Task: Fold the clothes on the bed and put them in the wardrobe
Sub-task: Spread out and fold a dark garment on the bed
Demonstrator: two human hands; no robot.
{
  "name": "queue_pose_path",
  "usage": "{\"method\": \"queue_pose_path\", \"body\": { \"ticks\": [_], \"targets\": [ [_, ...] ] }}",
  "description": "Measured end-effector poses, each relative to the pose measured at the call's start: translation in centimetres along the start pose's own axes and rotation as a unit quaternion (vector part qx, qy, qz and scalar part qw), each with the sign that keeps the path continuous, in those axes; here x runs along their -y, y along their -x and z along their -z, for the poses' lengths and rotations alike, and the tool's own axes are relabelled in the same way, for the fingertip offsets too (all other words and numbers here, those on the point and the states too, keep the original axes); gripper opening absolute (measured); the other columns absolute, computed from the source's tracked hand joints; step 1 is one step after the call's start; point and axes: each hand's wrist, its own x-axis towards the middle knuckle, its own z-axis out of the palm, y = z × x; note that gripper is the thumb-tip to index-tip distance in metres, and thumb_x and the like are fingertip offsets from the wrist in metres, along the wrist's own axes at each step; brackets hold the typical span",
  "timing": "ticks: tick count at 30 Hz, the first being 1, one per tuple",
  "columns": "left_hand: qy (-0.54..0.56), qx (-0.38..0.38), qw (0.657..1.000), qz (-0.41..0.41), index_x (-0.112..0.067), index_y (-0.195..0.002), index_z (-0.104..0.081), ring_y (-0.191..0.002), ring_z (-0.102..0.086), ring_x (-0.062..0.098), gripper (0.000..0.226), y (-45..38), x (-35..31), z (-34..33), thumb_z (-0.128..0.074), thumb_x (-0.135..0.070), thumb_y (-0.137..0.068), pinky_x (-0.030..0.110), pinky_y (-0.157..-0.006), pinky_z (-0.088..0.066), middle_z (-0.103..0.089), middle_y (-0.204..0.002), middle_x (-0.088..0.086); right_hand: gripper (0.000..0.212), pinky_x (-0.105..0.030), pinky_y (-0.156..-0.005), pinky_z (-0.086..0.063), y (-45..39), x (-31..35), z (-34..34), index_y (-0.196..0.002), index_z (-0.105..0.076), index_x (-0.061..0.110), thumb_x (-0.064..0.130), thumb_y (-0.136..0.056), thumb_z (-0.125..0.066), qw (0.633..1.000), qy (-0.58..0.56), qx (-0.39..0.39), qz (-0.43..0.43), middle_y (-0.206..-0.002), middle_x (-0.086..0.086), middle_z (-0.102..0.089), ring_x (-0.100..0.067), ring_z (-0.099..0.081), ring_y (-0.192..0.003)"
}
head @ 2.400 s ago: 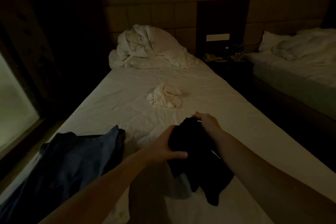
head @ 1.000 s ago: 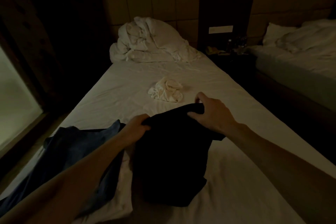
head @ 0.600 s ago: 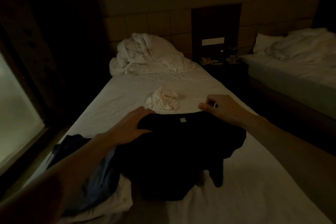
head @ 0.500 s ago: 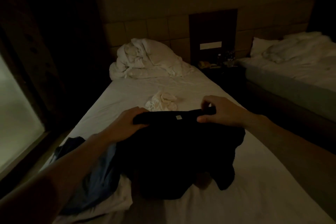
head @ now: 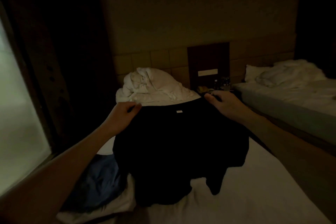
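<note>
Both hands, left hand (head: 122, 114) and right hand (head: 224, 104), pinch the black garment (head: 180, 151) aloft.

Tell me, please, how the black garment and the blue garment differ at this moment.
The black garment is lifted and spread open, pinched at its top edge by the left hand and the right hand; the blue garment lies crumpled on the bed, untouched. The black one is darker and partly overlaps the blue one. Neither is folded yet.

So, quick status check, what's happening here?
Both hands, left hand and right hand, pinch the black shirt up by its shoulders. Blue garment lies beside it. Nothing blocking.
</note>
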Motion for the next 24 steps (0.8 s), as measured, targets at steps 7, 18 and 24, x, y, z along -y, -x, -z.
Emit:
{"method": "queue_pose_path", "body": {
  "ticks": [7,18,24],
  "targets": [
    [-0.076,0.088,0.992,-0.053,-0.028,-0.095,-0.072,-0.085,-0.067,0.0,0.028,1.1,-5.8,5.5,-0.081,-0.011,-0.075,0.013,-0.076,-0.05,-0.072,-0.089,-0.007,0.03,-0.017,-0.068,-0.051,2.9,3.7,6.4,-0.108,-0.059,0.017,0.023,-0.08,-0.069,0.991,-0.096,0.097,-0.011,-0.101,0.0,-0.064,-0.006,-0.069,-0.081],
    [0.047,-0.061,0.99,-0.116,-0.032,-0.081,-0.069,-0.071,-0.064,-0.008,0.036,-0.2,-13.2,9.9,-0.058,0.0,-0.092,0.006,-0.066,-0.047,-0.071,-0.075,-0.022,0.027,-0.012,-0.044,-0.031,5.9,11.3,10.8,-0.068,-0.061,0.022,0.022,-0.094,-0.06,0.971,-0.004,-0.19,0.147,-0.047,0.016,-0.057,0.003,-0.049,-0.042],
    [-0.129,-0.083,0.984,-0.092,-0.025,-0.079,-0.063,-0.065,-0.058,-0.003,0.026,-3.9,-11.2,9.0,-0.048,-0.02,-0.101,0.018,-0.06,-0.04,-0.063,-0.067,-0.013,0.025,-0.013,-0.045,-0.029,2.5,11.2,11.0,-0.07,-0.059,0.022,0.025,-0.094,-0.062,0.971,0.042,-0.186,0.141,-0.059,0.004,-0.052,-0.002,-0.046,-0.045]
  ]
}}
